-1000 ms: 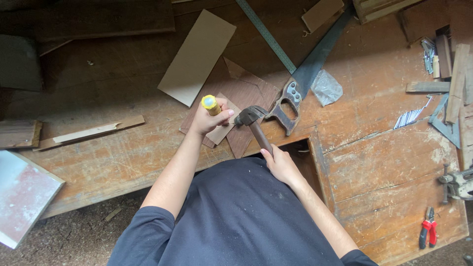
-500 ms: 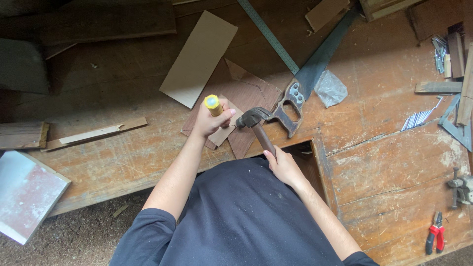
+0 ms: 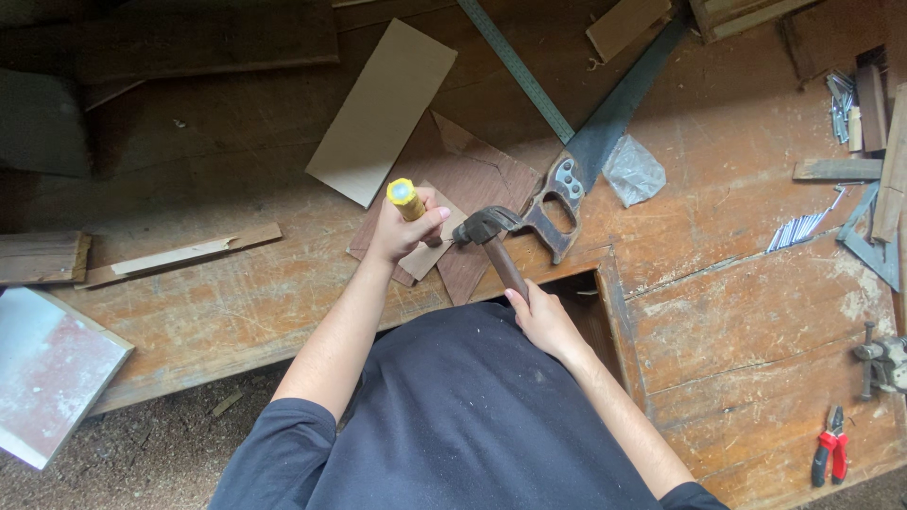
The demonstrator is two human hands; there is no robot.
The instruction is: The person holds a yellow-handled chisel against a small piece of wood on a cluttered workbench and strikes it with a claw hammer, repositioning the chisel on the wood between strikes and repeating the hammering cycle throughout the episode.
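My left hand grips a tool with a yellow handle, held upright on a small pale wood piece. That piece lies on a reddish-brown board on the workbench. My right hand holds the wooden handle of a claw hammer. The hammer's dark head sits right beside my left hand, just above the small wood piece.
A handsaw lies diagonally past the hammer, next to a crumpled plastic bag and a long metal ruler. A tan panel lies at the back, nails and red pliers at right, a wood strip at left.
The hammer head has stayed close to my left hand, shifting only slightly. The view has drifted a little.
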